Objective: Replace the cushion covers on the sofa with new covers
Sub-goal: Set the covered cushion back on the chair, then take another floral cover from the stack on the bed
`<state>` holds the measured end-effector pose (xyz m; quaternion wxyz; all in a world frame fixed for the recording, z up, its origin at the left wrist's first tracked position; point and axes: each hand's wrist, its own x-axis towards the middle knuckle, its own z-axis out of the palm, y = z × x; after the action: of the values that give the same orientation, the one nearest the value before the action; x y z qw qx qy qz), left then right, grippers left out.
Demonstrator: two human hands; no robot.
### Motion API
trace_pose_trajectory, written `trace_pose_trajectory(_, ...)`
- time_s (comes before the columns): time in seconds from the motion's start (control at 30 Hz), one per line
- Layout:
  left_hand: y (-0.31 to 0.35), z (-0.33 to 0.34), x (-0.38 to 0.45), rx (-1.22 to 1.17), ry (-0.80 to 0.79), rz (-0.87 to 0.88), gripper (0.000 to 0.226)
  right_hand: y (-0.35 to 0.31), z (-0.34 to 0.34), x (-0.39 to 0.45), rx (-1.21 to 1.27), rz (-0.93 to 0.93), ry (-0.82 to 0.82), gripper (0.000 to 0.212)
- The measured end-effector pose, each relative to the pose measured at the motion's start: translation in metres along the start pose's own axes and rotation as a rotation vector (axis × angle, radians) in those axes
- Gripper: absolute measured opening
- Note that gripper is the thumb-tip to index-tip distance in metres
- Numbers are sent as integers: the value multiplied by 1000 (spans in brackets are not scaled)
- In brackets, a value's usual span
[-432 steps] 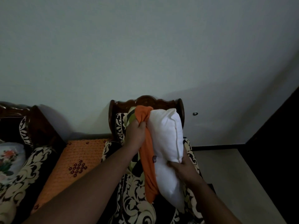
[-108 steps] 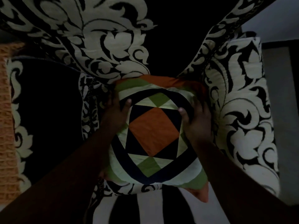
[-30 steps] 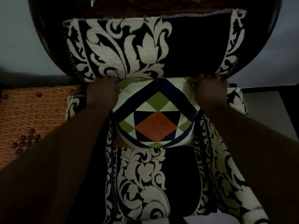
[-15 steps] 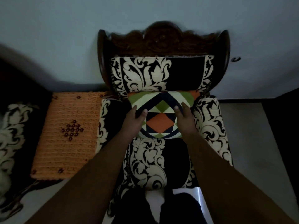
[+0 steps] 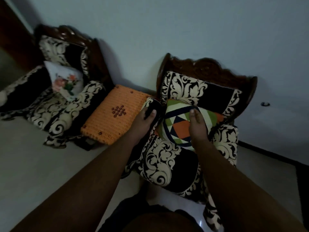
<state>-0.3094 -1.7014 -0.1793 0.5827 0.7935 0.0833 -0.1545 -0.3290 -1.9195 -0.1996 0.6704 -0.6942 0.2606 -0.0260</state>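
Observation:
A cushion in a green, navy, cream and orange patchwork cover (image 5: 177, 124) leans against the backrest of the black-and-cream sofa chair (image 5: 168, 163). My right hand (image 5: 198, 127) hovers over the cushion's right half, fingers loosely extended, holding nothing. My left hand (image 5: 145, 121) is off the cushion, above the chair's left armrest, fingers relaxed. A second chair (image 5: 50, 104) at the left holds a white cushion with a flower print (image 5: 64, 80).
An orange crocheted mat with dark beads (image 5: 113, 114) covers a low table between the two chairs. Pale floor runs along the front. A wall stands close behind the chairs, and a dark strip borders the floor at the far right.
Both hands have lifted off the patchwork cushion; the left one has shifted left to the armrest. The view has swung left and back, bringing the second chair into sight.

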Motion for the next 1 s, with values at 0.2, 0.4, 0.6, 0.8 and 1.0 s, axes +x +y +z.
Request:
trace_pose_trajectory(0.2,6,-67,-72,-78,153,38,81,-36,48,-63,-32,-96,-242,44)
trace_pose_trajectory(0.4,7,-167,-140,-120,370,71,86,-72,137,-124,-93,-246,-423,21)
trace_pose_trajectory(0.6,-28,-290,-225,-122,627,118,98,-92,262,-220,-81,-293,-659,49)
trace_pose_trajectory(0.8,-72,-395,-294,-107,776,104,69,-90,378,-306,-135,-326,-790,58)
trace_pose_trajectory(1.0,-136,-530,-376,-129,961,25,78,-86,513,-428,-165,-482,-931,53)
